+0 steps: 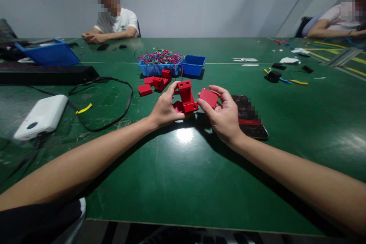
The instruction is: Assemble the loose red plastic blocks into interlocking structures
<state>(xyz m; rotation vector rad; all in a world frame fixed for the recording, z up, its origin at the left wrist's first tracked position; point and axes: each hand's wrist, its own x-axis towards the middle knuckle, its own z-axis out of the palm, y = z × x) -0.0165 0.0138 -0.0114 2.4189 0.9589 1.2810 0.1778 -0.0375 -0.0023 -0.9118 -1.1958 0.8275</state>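
My left hand (165,108) is closed around a red plastic assembly (185,97) of joined blocks, held just above the green table (183,175). My right hand (224,116) grips a flat red square piece (208,97) between thumb and fingers, right beside the assembly. Several loose red blocks (156,82) lie on the table just behind my left hand.
Two blue bins (194,65) stand behind, one heaped with coloured wires (160,57). A phone (250,118) lies by my right hand. A white power bank (42,116) with black cable, a long black box (45,74) and a blue tray (50,54) are left. Two seated people face the table.
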